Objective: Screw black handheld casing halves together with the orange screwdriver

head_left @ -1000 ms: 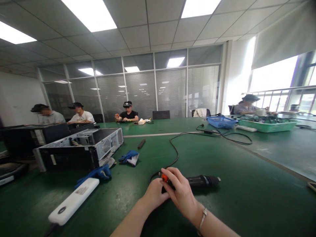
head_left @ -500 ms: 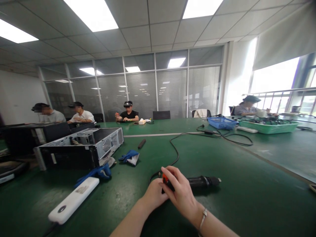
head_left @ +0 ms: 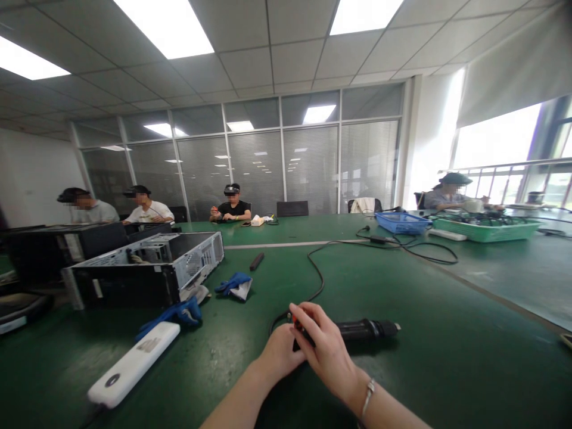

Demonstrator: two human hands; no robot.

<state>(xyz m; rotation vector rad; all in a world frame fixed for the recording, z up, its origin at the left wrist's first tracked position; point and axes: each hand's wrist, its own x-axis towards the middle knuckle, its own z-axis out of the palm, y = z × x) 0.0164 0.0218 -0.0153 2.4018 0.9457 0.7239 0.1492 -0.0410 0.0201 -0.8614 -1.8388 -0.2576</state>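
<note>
My two hands meet above the green table (head_left: 429, 298), near its front. My right hand (head_left: 328, 348) is closed, its thumb and fingers around a small orange-and-black thing (head_left: 295, 322); most of it is covered, so its kind is unclear. My left hand (head_left: 280, 348) is curled against the same spot, its fingers largely hidden by the right hand. Just beyond my right hand lies a black electric screwdriver (head_left: 364, 330), its tip pointing right. A black cord (head_left: 320, 280) runs across the table to behind my left hand.
To the left stand an open computer case (head_left: 120, 280), a blue-grey glove (head_left: 235, 286), another glove (head_left: 190, 311) and a white power strip (head_left: 134, 363). A dark bar (head_left: 257, 261) lies farther back. A blue basket (head_left: 402, 223) and a green basket (head_left: 487, 231) are back right. Several people sit around.
My right hand's fingers have shifted slightly left and cover more of the orange part. My left hand stays nearly where it was.
</note>
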